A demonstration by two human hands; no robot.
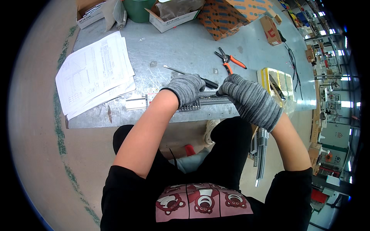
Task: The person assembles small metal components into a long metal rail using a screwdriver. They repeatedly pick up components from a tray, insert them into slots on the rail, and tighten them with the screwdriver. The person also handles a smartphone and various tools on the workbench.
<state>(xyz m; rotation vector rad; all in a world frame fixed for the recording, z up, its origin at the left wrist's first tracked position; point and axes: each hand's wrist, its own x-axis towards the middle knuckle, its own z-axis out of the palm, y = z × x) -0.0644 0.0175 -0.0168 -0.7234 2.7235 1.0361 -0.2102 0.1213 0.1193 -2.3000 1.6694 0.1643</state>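
Observation:
A metal mounting rail [135,103] lies along the table's front edge, carrying a row of grey terminal blocks [216,98]. My left hand [187,89], in a grey knitted glove, curls over the blocks and grips them, covering part of the row. Gloved the same way, my right hand [250,99] is closed at the row's right end; a small dark thing pokes out at its fingertips, too hidden to name. Just behind my left hand lies a screwdriver [211,84] with a black handle, its shaft pointing left. Orange-handled wire strippers [231,61] rest farther back.
Printed sheets [96,73] lie at the left. Along the back stand a small open carton [173,24], a green bucket [137,10] and an orange patterned box [231,17]. A yellow-edged tray [265,77] sits at right. Metal rails [262,154] are below the table's edge.

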